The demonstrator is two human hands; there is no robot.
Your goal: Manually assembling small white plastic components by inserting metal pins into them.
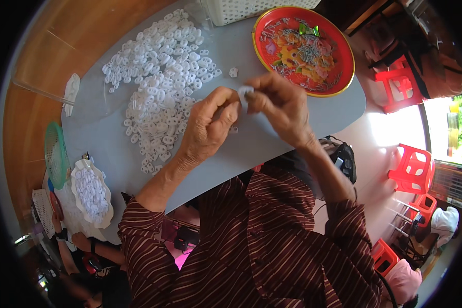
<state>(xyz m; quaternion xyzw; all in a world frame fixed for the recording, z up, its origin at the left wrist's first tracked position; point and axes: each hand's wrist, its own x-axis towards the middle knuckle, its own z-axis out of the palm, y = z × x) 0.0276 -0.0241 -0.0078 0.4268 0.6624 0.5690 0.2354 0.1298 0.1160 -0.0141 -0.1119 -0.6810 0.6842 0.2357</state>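
Note:
Over the grey table, both my hands meet at a small white plastic piece, which looks rounded and is partly covered by fingers. My left hand is closed in a pinch on its left side. Against its right side are the thumb and fingers of my right hand, closed and slightly blurred; whatever they hold is too small to make out. A wide heap of white oval plastic pieces with two holes spreads left of my hands. Just beyond my fingertips lies a single white piece.
A red round tray with a flower pattern holds many small metal pins or screws and a green wrapper. A white perforated basket stands behind. At left are a scalloped dish of white pieces, a green basket and another person's arms.

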